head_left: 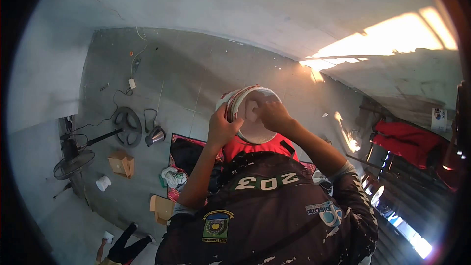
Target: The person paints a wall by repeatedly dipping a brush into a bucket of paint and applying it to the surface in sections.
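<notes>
the round white tub (pixel 252 118), its outer wall printed red, is held up in front of the chest near the middle of the view, with its open mouth turned toward the camera. the left hand (pixel 223 127) is closed around the rim at the tub's 9 o'clock, thumb inside and fingers wrapped over the wall. the right hand (pixel 274 115) lies over the rim at 2 o'clock with its fingers curled against the pale inner face. i cannot tell whether they pinch anything or only press.

as a judgement, the step in hand is work on the inside of the tub, with 1 hand steadying and the other working. any further handling calls for a firm left-hand hold on the rim, since the tub rests on nothing.

just below the tub, at 6 o'clock, sits a red garment (pixel 255 147) above the dark printed shirt (pixel 267 206). on the concrete floor (pixel 196 73) toward 9 o'clock lie a checked mat (pixel 177 140), a metal cone-shaped pot (pixel 156 136), a round fan guard (pixel 128 126) and an electric fan (pixel 73 159). 2 cardboard boxes (pixel 121 163) and a white roll (pixel 103 183) lie at 8 o'clock. another person's leg (pixel 122 245) shows at 7 o'clock. a red cloth (pixel 407 140) hangs at 3 o'clock.
</notes>
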Motion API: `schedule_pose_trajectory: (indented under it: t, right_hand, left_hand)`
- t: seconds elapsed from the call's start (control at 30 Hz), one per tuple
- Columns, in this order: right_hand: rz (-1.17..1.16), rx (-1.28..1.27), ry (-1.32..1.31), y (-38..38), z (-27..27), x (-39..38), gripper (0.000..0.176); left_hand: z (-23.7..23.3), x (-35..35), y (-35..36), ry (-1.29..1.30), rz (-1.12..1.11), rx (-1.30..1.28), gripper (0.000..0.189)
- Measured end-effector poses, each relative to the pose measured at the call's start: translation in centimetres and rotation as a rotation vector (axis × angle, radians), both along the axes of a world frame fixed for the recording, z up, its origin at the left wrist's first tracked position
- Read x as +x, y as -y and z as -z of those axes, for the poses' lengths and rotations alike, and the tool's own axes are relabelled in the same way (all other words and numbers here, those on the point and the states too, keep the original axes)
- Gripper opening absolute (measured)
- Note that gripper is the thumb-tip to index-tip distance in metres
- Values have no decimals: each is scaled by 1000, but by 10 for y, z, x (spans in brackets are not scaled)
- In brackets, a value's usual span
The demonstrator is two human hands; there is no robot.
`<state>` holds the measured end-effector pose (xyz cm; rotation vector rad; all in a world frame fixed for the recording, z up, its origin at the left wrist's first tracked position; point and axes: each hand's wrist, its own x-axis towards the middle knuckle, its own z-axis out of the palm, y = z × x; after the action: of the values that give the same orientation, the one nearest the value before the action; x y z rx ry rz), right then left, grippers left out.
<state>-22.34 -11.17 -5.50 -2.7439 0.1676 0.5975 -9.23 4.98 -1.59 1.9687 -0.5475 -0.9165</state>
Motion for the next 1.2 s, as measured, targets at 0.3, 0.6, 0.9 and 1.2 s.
schedule_pose_trajectory:
  t: [0.3,0.6,0.9,1.2]
  right_hand:
    - [112,64,-46,-8,0,9,13]
    - [156,156,-36,-6,-13,20,24]
    - [506,416,137,18,-64,-22,32]
    - [625,479,203,31,-57,-60,21]
  left_hand:
    - [-5,6,2,43,17,-71,23]
    - [-6,13,6,12,12,-72,25]
    - [26,24,-3,-5,-31,-58,37]
    - [12,32,10,-55,-121,-66,31]
